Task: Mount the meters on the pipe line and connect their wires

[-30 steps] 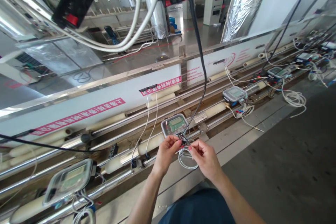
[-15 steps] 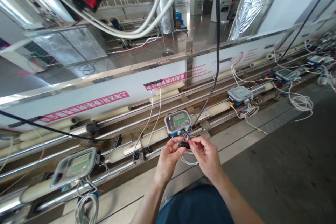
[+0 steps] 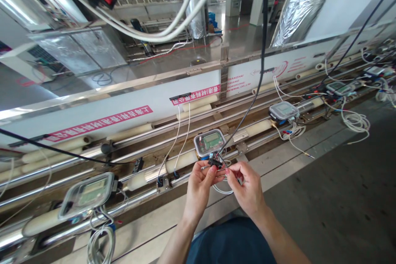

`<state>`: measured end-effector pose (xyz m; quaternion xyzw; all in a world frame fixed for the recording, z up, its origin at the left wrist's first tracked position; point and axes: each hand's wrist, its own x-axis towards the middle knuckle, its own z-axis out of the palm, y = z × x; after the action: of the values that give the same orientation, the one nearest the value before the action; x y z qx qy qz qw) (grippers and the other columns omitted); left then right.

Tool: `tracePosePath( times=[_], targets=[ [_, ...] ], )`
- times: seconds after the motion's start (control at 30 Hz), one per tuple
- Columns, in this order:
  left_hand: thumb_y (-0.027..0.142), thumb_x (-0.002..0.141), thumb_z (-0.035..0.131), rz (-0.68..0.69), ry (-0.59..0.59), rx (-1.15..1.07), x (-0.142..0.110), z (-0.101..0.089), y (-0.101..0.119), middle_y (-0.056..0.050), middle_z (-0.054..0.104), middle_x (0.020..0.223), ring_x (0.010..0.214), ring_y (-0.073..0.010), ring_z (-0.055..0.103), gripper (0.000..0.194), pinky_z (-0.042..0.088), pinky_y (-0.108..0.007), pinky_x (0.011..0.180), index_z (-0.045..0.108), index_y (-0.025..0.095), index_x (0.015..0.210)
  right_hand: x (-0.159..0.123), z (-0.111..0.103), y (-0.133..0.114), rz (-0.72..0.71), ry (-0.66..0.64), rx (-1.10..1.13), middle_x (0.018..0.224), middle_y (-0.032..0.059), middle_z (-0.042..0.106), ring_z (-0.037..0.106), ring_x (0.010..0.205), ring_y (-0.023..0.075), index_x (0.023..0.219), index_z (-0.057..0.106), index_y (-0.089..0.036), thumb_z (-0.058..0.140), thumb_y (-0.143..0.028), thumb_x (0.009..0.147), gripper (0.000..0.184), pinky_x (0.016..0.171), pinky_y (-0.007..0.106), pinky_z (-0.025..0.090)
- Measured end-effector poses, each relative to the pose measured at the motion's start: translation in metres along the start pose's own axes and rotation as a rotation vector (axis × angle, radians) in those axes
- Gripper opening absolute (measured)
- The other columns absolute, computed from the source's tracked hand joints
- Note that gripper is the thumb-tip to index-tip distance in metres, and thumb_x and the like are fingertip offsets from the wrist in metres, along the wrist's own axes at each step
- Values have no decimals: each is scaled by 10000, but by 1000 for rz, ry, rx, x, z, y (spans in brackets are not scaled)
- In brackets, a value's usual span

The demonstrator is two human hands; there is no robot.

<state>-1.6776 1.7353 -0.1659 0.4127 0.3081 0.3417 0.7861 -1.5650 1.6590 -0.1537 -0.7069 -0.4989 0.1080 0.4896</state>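
Note:
Just in front of a meter with a clear cover and a small display (image 3: 210, 142), my two hands are close together. My left hand (image 3: 199, 185) is closed, thumb and fingers pinching a small black connector (image 3: 215, 162). A black cable (image 3: 247, 112) hangs from above and runs down to the connector area. My right hand (image 3: 247, 185) is closed too, its thumb and fingertip pinched beside the connector on what looks like a thin wire; the exact grip is too small to make out. White wires (image 3: 223, 190) loop below the meter, partly hidden by my hands.
More meters sit along the metal rails, one at the left (image 3: 88, 196) and another at the right (image 3: 283, 110), with coiled white cables (image 3: 102, 243). Behind the rails runs a white panel (image 3: 123, 105) with red lettering. White hoses (image 3: 154, 40) hang overhead.
The black connector has tilted and moved slightly up and left in my left hand. My right fingertips have come away from its end, and my left fingers are spread further beneath it.

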Motion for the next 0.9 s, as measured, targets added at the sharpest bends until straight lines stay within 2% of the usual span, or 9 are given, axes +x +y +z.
tracePosePath(
  times=[0.1, 0.27, 0.57, 0.73, 0.9],
  targets=[
    [378, 773, 661, 34, 31, 49, -4, 3, 4, -66, 675, 809, 730, -185, 663, 375, 543, -264, 662, 389, 159, 909, 2, -1, -6, -75, 27, -29, 695, 5, 530, 474, 651, 104, 726, 529, -168, 516, -214, 850, 134, 627, 236, 390],
    [390, 767, 658, 96, 66, 74, -7, 6, 8, -62, 677, 800, 743, -205, 664, 377, 545, -310, 698, 374, 175, 891, 4, 0, -11, -195, 59, -100, 668, 3, 526, 465, 660, 111, 733, 523, -164, 524, -157, 837, 105, 625, 240, 387],
    [316, 816, 607, 128, 66, 86, -10, 12, 13, -47, 673, 774, 717, -190, 661, 304, 528, -269, 643, 349, 172, 887, 5, 5, -12, -351, 109, -213, 666, 7, 537, 458, 663, 125, 745, 509, -163, 529, -105, 824, 100, 635, 256, 389],
    [301, 822, 601, 136, 73, 76, -9, 12, 13, -44, 666, 767, 698, -177, 655, 291, 518, -257, 634, 352, 166, 889, 4, 7, -11, -382, 129, -276, 651, 12, 522, 445, 656, 131, 759, 518, -163, 541, -91, 816, 95, 631, 263, 391],
    [282, 838, 583, 139, 51, 71, -9, 9, 10, -23, 654, 752, 684, -157, 642, 261, 503, -251, 639, 357, 169, 899, 3, 10, -7, -380, 95, -309, 654, 18, 531, 453, 657, 136, 765, 539, -165, 555, -99, 815, 85, 634, 268, 395]
  ],
)
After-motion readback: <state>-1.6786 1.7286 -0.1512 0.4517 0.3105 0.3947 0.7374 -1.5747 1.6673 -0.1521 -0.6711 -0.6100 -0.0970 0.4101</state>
